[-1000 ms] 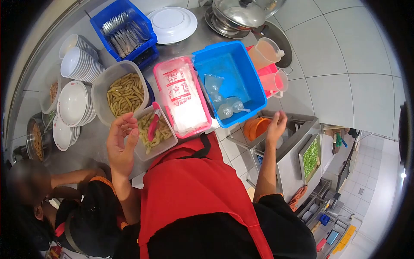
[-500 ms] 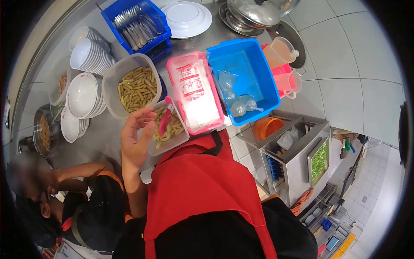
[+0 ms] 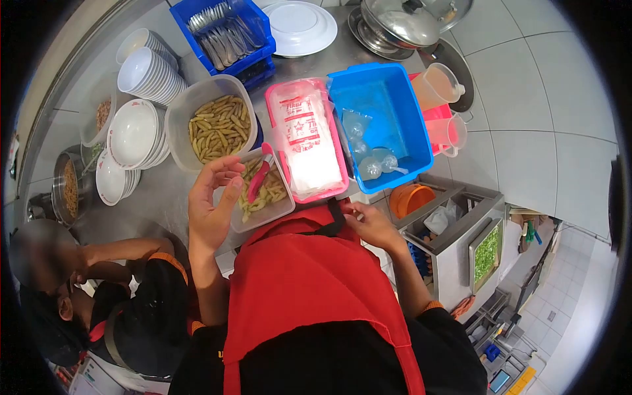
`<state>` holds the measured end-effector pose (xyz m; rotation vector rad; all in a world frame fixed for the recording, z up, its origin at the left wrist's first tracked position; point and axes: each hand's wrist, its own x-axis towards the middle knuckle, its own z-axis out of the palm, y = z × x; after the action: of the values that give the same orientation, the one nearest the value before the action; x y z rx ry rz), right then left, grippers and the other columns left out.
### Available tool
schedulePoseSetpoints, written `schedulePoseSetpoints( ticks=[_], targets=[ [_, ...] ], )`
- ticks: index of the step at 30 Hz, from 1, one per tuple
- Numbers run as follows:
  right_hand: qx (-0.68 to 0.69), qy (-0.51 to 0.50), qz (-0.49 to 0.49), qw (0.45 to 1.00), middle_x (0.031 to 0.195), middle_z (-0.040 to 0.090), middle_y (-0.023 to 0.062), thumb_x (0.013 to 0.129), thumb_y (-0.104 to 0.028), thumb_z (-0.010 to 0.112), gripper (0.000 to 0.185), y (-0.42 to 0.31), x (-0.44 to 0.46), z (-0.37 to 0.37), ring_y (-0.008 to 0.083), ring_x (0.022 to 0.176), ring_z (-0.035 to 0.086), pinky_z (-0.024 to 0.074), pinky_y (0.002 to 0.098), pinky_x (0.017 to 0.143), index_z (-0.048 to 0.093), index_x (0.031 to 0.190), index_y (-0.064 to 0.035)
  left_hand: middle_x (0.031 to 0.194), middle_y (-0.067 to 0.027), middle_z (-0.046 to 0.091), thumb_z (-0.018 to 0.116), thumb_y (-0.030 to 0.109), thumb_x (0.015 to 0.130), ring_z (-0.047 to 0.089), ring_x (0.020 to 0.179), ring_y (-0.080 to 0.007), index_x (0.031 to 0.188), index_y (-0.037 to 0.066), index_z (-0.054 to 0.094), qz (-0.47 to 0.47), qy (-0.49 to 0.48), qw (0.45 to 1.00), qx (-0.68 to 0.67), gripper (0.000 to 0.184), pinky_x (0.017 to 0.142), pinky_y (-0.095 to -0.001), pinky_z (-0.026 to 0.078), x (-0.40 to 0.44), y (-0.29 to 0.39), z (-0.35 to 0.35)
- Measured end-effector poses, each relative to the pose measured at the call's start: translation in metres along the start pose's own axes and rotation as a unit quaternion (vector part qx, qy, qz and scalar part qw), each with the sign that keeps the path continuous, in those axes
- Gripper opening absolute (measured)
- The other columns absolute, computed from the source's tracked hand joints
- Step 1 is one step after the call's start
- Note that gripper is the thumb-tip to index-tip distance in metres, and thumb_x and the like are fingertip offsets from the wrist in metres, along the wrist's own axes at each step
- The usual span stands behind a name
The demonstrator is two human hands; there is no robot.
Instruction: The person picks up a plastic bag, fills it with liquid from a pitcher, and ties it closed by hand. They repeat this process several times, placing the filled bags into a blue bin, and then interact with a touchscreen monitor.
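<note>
My left hand (image 3: 214,201) is raised by the left side of a small clear tub (image 3: 273,209), fingers curved and thumb apart, with nothing visible in it. Inside the tub are pale green pieces and a red-handled utensil (image 3: 259,182), whose working end is hidden. Behind it stands a larger clear container (image 3: 176,128) of yellow-green, finger-shaped pieces resembling pickled chillies (image 3: 219,128). My right hand (image 3: 374,228) hovers beside my red apron (image 3: 309,270), below the pink tray (image 3: 320,195). Its fingers are loosely bent and apart, and I see nothing held. Printed plastic bags (image 3: 303,135) fill that tray.
A blue bin (image 3: 421,125) holds tied clear bags. Stacked white bowls (image 3: 131,131) and cups (image 3: 141,69) stand left, near a blue cutlery box (image 3: 260,56) and plates (image 3: 303,29). Pitchers (image 3: 434,89) line the right. A co-worker (image 3: 131,309) sits at lower left.
My right hand has come into view beside the apron. My left hand stays by the small tub. The whole view has shifted slightly, with the counter items appearing further right.
</note>
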<state>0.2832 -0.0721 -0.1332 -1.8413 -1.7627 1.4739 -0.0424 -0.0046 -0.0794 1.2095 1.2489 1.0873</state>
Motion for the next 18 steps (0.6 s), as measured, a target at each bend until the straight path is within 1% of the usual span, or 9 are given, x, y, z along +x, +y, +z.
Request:
schedulePoseSetpoints(
  ticks=[2, 4, 5, 7, 8, 10, 11, 16, 18],
  targets=[
    [0.047, 0.075, -0.062, 0.994, 0.086, 0.065, 0.0115, 0.089, -0.018, 0.064, 0.025, -0.053, 0.019, -0.002, 0.0189, 0.071, 0.064, 0.0506, 0.0314, 0.065, 0.064, 0.106, 0.0000, 0.105, -0.0062, 0.064, 0.063, 0.015, 0.091, 0.057, 0.096, -0.0131, 0.120, 0.002, 0.058, 0.008, 0.003, 1.000, 0.002, 0.032, 0.087, -0.0278, 0.043, -0.002, 0.002, 0.001],
    [0.009, 0.198, -0.138, 0.970, 0.089, 0.064, 0.0154, 0.085, -0.013, 0.067, 0.023, -0.071, 0.054, 0.010, 0.0262, 0.078, 0.064, 0.0505, 0.0358, 0.072, 0.063, 0.102, 0.0016, 0.105, -0.0062, 0.064, 0.063, 0.015, 0.091, 0.057, 0.096, -0.0133, 0.118, 0.002, 0.059, 0.007, 0.022, 1.000, -0.014, 0.030, 0.086, -0.0279, 0.043, -0.005, 0.003, 0.002],
    [0.007, 0.194, -0.144, 0.970, 0.089, 0.064, 0.0154, 0.085, -0.013, 0.067, 0.023, -0.071, 0.073, 0.015, 0.0262, 0.078, 0.064, 0.0505, 0.0358, 0.072, 0.063, 0.102, 0.0016, 0.105, -0.0062, 0.064, 0.063, 0.015, 0.091, 0.057, 0.096, -0.0133, 0.118, 0.002, 0.059, 0.009, 0.029, 0.999, -0.015, 0.030, 0.086, -0.0279, 0.043, -0.007, 0.002, 0.002],
    [-0.198, 0.283, -0.162, 0.924, 0.093, 0.061, 0.0213, 0.082, -0.013, 0.069, 0.026, -0.063, 0.110, 0.027, 0.0359, 0.091, 0.059, 0.0481, 0.0425, 0.082, 0.061, 0.101, 0.0036, 0.103, -0.0061, 0.065, 0.062, 0.014, 0.091, 0.058, 0.095, -0.0132, 0.115, 0.001, 0.061, 0.018, 0.025, 1.000, 0.000, 0.027, 0.085, -0.0279, 0.043, -0.010, 0.002, -0.001],
    [-0.199, 0.280, -0.169, 0.924, 0.093, 0.061, 0.0213, 0.082, -0.013, 0.069, 0.026, -0.065, 0.119, 0.030, 0.0359, 0.091, 0.059, 0.0481, 0.0425, 0.082, 0.061, 0.101, 0.0036, 0.103, -0.0061, 0.065, 0.062, 0.014, 0.091, 0.058, 0.095, -0.0132, 0.115, 0.001, 0.061, 0.020, 0.032, 0.999, 0.001, 0.027, 0.085, -0.0279, 0.043, -0.013, 0.002, -0.003],
    [-0.312, 0.222, -0.076, 0.921, 0.101, 0.058, 0.0270, 0.078, -0.016, 0.072, 0.040, -0.069, 0.132, 0.035, 0.0437, 0.103, 0.051, 0.0444, 0.0495, 0.088, 0.057, 0.109, 0.0045, 0.108, -0.0055, 0.062, 0.060, 0.012, 0.093, 0.055, 0.100, -0.0127, 0.118, 0.000, 0.058, 0.000, 0.013, 0.999, 0.036, 0.028, 0.090, -0.0275, 0.041, -0.017, 0.004, -0.008],
    [-0.314, 0.220, -0.081, 0.920, 0.101, 0.058, 0.0270, 0.078, -0.016, 0.072, 0.040, -0.070, 0.136, 0.037, 0.0437, 0.103, 0.051, 0.0444, 0.0495, 0.088, 0.057, 0.109, 0.0045, 0.108, -0.0055, 0.062, 0.060, 0.012, 0.093, 0.055, 0.100, -0.0127, 0.118, 0.000, 0.058, 0.001, 0.019, 0.999, 0.035, 0.028, 0.090, -0.0275, 0.041, -0.017, 0.003, -0.009],
    [-0.319, 0.212, -0.003, 0.924, 0.112, 0.054, 0.0279, 0.072, -0.027, 0.077, 0.079, -0.068, 0.143, 0.038, 0.0437, 0.109, 0.047, 0.0440, 0.0531, 0.090, 0.037, 0.134, 0.0014, 0.102, -0.0060, 0.066, 0.062, 0.015, 0.091, 0.058, 0.093, -0.0127, 0.112, 0.001, 0.062, -0.006, 0.071, 0.997, 0.007, 0.026, 0.084, -0.0277, 0.044, -0.018, -0.004, -0.013],
    [-0.343, 0.223, 0.000, 0.912, 0.111, 0.054, 0.0265, 0.072, -0.028, 0.077, 0.083, -0.069, 0.142, 0.043, 0.0418, 0.109, 0.048, 0.0420, 0.0521, 0.092, 0.034, 0.137, 0.0010, 0.102, -0.0058, 0.066, 0.062, 0.015, 0.091, 0.057, 0.093, -0.0127, 0.112, 0.001, 0.062, -0.003, 0.067, 0.998, 0.005, 0.026, 0.084, -0.0276, 0.043, -0.015, -0.001, -0.013]
  ],
)
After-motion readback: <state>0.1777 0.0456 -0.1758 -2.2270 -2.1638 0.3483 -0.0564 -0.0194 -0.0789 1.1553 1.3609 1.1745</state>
